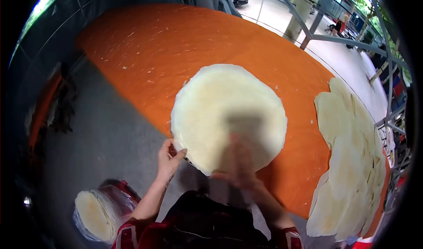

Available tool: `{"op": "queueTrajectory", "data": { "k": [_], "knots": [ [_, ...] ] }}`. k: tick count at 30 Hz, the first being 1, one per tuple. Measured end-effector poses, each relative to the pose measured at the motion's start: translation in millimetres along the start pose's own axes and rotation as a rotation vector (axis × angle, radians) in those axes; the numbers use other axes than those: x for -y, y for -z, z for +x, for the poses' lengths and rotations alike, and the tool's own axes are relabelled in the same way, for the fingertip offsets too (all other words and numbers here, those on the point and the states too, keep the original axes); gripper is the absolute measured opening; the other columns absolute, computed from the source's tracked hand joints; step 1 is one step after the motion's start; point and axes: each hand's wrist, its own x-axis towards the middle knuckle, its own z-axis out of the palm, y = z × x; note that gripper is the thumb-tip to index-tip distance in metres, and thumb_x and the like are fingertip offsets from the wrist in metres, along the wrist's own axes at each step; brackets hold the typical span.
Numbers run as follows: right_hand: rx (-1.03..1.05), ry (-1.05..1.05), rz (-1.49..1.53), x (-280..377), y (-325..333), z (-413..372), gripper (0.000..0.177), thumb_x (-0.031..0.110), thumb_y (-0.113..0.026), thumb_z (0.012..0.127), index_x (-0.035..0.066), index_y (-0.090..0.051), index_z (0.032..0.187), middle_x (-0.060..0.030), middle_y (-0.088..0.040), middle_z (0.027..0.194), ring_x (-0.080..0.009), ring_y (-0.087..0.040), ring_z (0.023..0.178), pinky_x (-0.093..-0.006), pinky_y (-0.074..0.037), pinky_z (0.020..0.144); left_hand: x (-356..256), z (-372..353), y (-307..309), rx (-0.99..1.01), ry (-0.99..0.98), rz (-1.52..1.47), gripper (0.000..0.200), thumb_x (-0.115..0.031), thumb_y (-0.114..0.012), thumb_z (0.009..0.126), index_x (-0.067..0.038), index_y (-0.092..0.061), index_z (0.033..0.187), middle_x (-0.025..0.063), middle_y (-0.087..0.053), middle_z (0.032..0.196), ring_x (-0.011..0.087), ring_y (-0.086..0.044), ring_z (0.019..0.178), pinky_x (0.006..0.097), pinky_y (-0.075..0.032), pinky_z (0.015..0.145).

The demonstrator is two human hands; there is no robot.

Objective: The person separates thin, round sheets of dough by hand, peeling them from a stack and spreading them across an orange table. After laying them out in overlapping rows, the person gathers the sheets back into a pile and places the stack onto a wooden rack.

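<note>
On round sheet (216,101), left hand (168,162) pinch-closed

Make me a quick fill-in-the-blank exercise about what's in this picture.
1. The table is coloured ____.
2. The left hand is at the ____ of the large round sheet, not its middle.
3. The blurred hand is the person's ____ one.
4. The stack at lower left is in clear ____.

Missing words: orange; edge; right; plastic.

Free rm far L over orange tbl (145,42), obstacles: round sheet (220,103) ctr, sheet pile (346,169) R edge.
</note>
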Motion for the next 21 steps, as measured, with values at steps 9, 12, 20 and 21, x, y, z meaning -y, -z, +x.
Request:
{"op": "queueTrajectory", "data": {
  "k": [9, 12, 20, 21],
  "knots": [
    [0.372, -0.181, 0.033, 10, -18, 47, 0.119, 0.028, -0.083, 0.039, 0.005, -0.014, 0.133, -0.0211, -0.022, 0.134, -0.0364, -0.022, 0.125, -0.0428, -0.022, 0.101, -13, 10, -12, 0.249, -0.039, -0.275, 0.045, 0.01, -0.061, 0.069, -0.003, -0.041, 0.108, 0.0069, -0.049, 0.105, 0.0119, -0.054, 0.088, 0.0212, -0.045, 0.075],
    [0.447, -0.227, 0.249, -5, -4, 57, 0.118, 0.036, -0.083, 0.043, 0.0, -0.014, 0.132, -0.0214, -0.024, 0.134, -0.0333, -0.024, 0.125, -0.0422, -0.024, 0.1, -18, 12, -12, 0.263, 0.052, -0.418, 0.052, 0.013, -0.058, 0.069, -0.005, -0.034, 0.112, 0.0097, -0.047, 0.112, 0.0166, -0.054, 0.097, 0.0265, -0.047, 0.079],
    [0.316, -0.346, 0.355, -13, -15, 80, 0.085, 0.032, -0.077, 0.056, 0.0, -0.035, 0.122, -0.018, -0.049, 0.113, -0.0264, -0.047, 0.107, -0.034, -0.039, 0.086, -14, 16, -31, 0.189, 0.022, -0.582, 0.052, 0.015, -0.055, 0.066, -0.005, -0.035, 0.11, 0.0097, -0.049, 0.108, 0.0167, -0.056, 0.091, 0.0254, -0.049, 0.072],
    [0.32, -0.387, 0.351, -16, -18, 82, 0.076, 0.03, -0.076, 0.059, -0.001, -0.041, 0.119, -0.0175, -0.054, 0.107, -0.0252, -0.052, 0.102, -0.0332, -0.042, 0.082, -7, 18, -29, 0.158, 0.019, -0.541, 0.053, 0.013, -0.055, 0.066, -0.005, -0.035, 0.111, 0.0097, -0.05, 0.106, 0.0162, -0.056, 0.088, 0.0244, -0.049, 0.07]
  ]
}}
